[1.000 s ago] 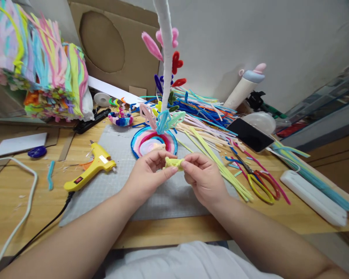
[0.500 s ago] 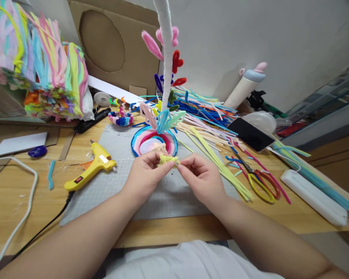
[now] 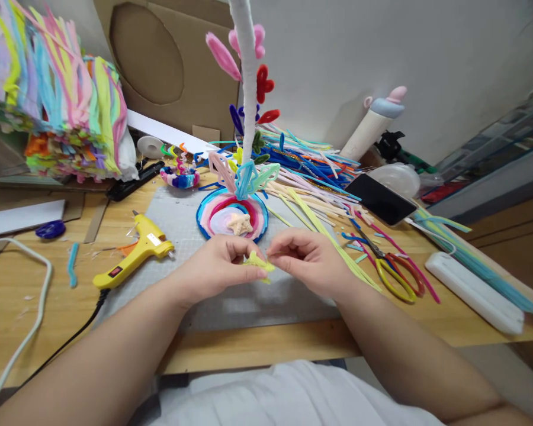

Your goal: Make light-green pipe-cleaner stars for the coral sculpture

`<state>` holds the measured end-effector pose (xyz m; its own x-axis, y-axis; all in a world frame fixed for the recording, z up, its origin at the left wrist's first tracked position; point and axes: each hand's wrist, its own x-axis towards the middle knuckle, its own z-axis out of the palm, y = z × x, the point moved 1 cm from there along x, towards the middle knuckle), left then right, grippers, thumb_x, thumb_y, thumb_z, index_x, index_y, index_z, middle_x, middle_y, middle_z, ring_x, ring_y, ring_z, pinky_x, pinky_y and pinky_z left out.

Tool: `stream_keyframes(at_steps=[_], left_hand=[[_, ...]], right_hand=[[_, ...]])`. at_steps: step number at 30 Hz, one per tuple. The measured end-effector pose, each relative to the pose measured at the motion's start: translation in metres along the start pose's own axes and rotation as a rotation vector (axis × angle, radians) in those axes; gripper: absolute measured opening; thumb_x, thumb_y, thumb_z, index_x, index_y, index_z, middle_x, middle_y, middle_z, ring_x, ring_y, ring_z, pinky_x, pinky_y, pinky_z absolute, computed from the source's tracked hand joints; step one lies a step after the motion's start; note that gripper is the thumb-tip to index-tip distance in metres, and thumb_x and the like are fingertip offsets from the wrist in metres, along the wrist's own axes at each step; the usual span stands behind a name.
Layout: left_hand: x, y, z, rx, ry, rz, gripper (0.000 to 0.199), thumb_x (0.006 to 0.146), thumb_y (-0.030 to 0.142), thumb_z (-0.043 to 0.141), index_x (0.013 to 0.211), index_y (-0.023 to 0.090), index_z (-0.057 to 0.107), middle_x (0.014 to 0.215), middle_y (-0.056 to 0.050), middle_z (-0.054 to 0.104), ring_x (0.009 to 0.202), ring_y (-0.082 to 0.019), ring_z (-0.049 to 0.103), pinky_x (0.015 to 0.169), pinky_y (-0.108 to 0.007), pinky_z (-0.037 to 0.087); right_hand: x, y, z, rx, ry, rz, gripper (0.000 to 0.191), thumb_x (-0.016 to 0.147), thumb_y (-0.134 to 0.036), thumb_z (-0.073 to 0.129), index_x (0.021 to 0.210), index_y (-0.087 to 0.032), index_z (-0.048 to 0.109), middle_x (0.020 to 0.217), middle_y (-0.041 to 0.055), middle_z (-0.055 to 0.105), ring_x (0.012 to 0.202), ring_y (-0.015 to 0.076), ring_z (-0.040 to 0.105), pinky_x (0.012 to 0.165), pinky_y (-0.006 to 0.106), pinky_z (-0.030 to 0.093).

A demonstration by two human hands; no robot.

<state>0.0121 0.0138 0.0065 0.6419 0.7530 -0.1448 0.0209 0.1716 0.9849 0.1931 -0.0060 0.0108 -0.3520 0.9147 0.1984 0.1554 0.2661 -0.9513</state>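
A small bent shape of yellow pipe cleaner (image 3: 258, 260) is pinched between the thumb and fingers of my left hand (image 3: 220, 266). My right hand (image 3: 313, 259) is closed in a pinch at the shape's right edge; its fingertips partly hide what they grip. Just beyond my hands stands a round base (image 3: 202, 220) ringed in blue, pink and red, with a beige star (image 3: 240, 223) on it. A white wrapped stem (image 3: 249, 94) rises behind, carrying pipe-cleaner loops in several colours. Pink, blue and green looped petals (image 3: 246, 180) sit at its foot.
A yellow glue gun (image 3: 135, 251) lies left on the grey cutting mat (image 3: 231, 313). Yellow pipe cleaners (image 3: 324, 236), scissors (image 3: 393, 275), a phone (image 3: 381, 199) and a white power strip (image 3: 474, 291) lie right. Pipe-cleaner bundles (image 3: 66, 100) are piled back left.
The yellow shape has turned in my left fingers and sits slightly lower. My hands have shifted a little, uncovering the beige star. The whole view has moved slightly.
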Motion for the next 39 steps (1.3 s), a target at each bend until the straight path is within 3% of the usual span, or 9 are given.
stream_keyframes(at_steps=[4, 8, 12, 19, 24, 27, 29, 33, 39], left_hand=[[0.000, -0.002, 0.000, -0.161, -0.003, -0.002, 0.014, 0.064, 0.023, 0.076, 0.066, 0.015, 0.065, 0.067, -0.001, 0.062, 0.061, -0.011, 0.054, 0.060, -0.023, 0.042], [0.002, -0.004, 0.000, -0.255, 0.077, 0.025, 0.016, 0.065, 0.023, 0.077, 0.067, 0.015, 0.063, 0.068, -0.001, 0.060, 0.063, -0.011, 0.053, 0.062, -0.022, 0.041], [0.004, -0.006, 0.002, -0.257, 0.149, 0.102, 0.019, 0.065, 0.025, 0.077, 0.066, 0.016, 0.061, 0.067, 0.001, 0.057, 0.064, -0.010, 0.052, 0.063, -0.022, 0.039], [0.008, -0.010, 0.004, 0.009, 0.274, 0.278, 0.024, 0.066, 0.021, 0.075, 0.062, 0.017, 0.051, 0.068, 0.002, 0.054, 0.069, -0.012, 0.050, 0.068, -0.026, 0.040], [0.005, -0.010, 0.007, 0.203, 0.349, 0.189, 0.021, 0.067, 0.024, 0.073, 0.086, 0.017, 0.065, 0.082, -0.003, 0.066, 0.071, -0.015, 0.056, 0.062, -0.026, 0.043], [0.003, -0.008, 0.007, 0.254, 0.413, 0.124, 0.019, 0.066, 0.027, 0.074, 0.082, 0.016, 0.071, 0.076, -0.004, 0.069, 0.065, -0.016, 0.058, 0.058, -0.026, 0.043], [0.002, -0.006, 0.007, 0.184, 0.454, 0.090, 0.016, 0.063, 0.027, 0.076, 0.073, 0.015, 0.071, 0.067, -0.003, 0.068, 0.060, -0.015, 0.057, 0.056, -0.025, 0.042], [0.003, -0.004, 0.006, -0.114, 0.405, 0.037, 0.019, 0.057, 0.025, 0.081, 0.067, 0.015, 0.068, 0.061, 0.001, 0.063, 0.053, -0.011, 0.055, 0.053, -0.023, 0.044], [0.005, -0.008, 0.005, -0.388, 0.393, 0.105, 0.018, 0.060, 0.021, 0.080, 0.069, 0.015, 0.066, 0.064, 0.002, 0.062, 0.055, -0.008, 0.054, 0.054, -0.020, 0.045]], right_hand=[[0.000, -0.002, 0.001, -0.004, 0.030, -0.089, 0.013, 0.077, -0.013, 0.061, 0.080, -0.020, 0.071, 0.072, 0.0012, 0.065, 0.062, 0.0122, 0.057, 0.056, 0.024, 0.043], [-0.003, -0.003, 0.002, -0.101, 0.059, -0.194, 0.019, 0.074, -0.009, 0.061, 0.083, -0.021, 0.072, 0.065, -0.0005, 0.062, 0.051, 0.0090, 0.049, 0.050, 0.023, 0.038], [-0.004, 0.002, 0.009, -0.040, 0.146, -0.029, 0.004, 0.076, -0.022, 0.066, 0.076, -0.019, 0.068, 0.065, 0.0009, 0.062, 0.052, 0.0099, 0.049, 0.047, 0.022, 0.036], [0.000, 0.009, 0.018, 0.122, 0.276, 0.148, 0.014, 0.071, -0.030, 0.070, 0.068, -0.017, 0.066, 0.059, -0.0006, 0.061, 0.051, 0.0094, 0.046, 0.049, 0.023, 0.035], [0.003, 0.012, 0.014, 0.051, 0.188, 0.225, 0.016, 0.073, -0.031, 0.069, 0.069, -0.016, 0.067, 0.058, -0.0003, 0.060, 0.052, 0.0099, 0.046, 0.049, 0.023, 0.034], [0.006, 0.013, 0.008, 0.051, 0.077, 0.239, 0.018, 0.077, -0.033, 0.065, 0.074, -0.015, 0.068, 0.061, 0.0003, 0.060, 0.052, 0.0096, 0.045, 0.048, 0.022, 0.033], [0.009, 0.011, 0.002, 0.069, 0.038, 0.215, 0.018, 0.078, -0.033, 0.064, 0.076, -0.016, 0.069, 0.063, 0.0007, 0.060, 0.055, 0.0100, 0.046, 0.048, 0.022, 0.033], [0.010, 0.005, -0.005, 0.152, 0.045, 0.219, 0.016, 0.076, -0.032, 0.067, 0.076, -0.017, 0.070, 0.061, -0.0008, 0.056, 0.053, 0.0084, 0.042, 0.046, 0.020, 0.031], [0.005, 0.007, 0.002, 0.463, 0.047, 0.292, 0.015, 0.074, -0.030, 0.071, 0.081, -0.017, 0.067, 0.052, -0.0068, 0.045, 0.042, 0.0035, 0.025, 0.040, 0.019, 0.016]])
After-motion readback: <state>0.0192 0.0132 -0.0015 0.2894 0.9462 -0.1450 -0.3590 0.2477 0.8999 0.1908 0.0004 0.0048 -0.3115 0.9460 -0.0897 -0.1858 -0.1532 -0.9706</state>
